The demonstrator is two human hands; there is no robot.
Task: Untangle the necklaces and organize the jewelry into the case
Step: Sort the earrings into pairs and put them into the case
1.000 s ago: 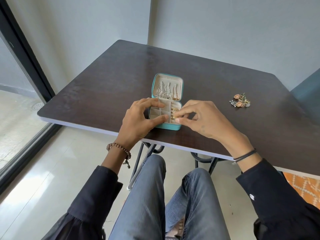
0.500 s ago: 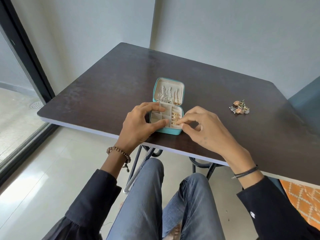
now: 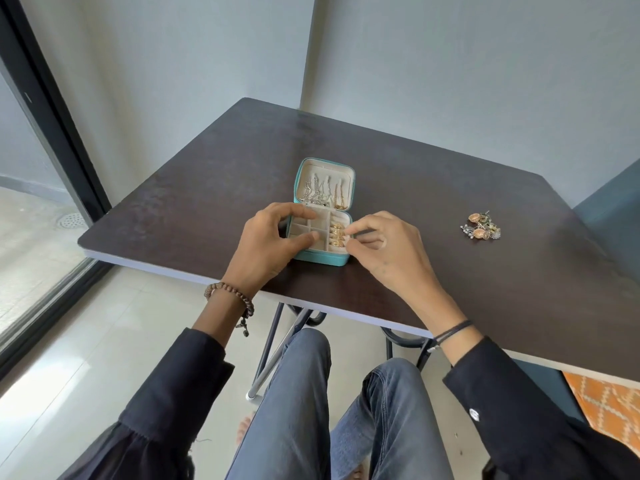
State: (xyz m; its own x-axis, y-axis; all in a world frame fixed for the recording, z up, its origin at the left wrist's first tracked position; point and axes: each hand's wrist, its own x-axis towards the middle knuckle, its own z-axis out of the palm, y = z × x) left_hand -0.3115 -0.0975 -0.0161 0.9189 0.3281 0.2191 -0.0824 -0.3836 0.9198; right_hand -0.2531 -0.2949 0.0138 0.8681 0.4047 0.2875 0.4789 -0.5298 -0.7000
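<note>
A small teal jewelry case (image 3: 323, 258) lies open near the table's front edge, its lid (image 3: 325, 174) upright with silver and gold necklaces (image 3: 320, 194) hanging inside. Gold rings (image 3: 336, 234) sit in a row in the right slot of its cream tray. My left hand (image 3: 266, 247) grips the case's left side, thumb and forefinger over the tray. My right hand (image 3: 384, 251) rests at the case's right edge, fingertips pinched together beside the rings; I cannot tell if they hold anything. A heap of earrings (image 3: 481, 226) lies on the table to the right.
The dark wooden table (image 3: 450, 271) stands in a corner against grey walls. A glass door with a black frame (image 3: 52, 109) is on the left. My knees are under the front edge, and an orange patterned rug (image 3: 606, 400) lies at lower right.
My right hand has drawn back from over the ring slot to the case's right edge, uncovering the rings. The view has tilted, so the table sits lower in frame. The left hand keeps its grip.
</note>
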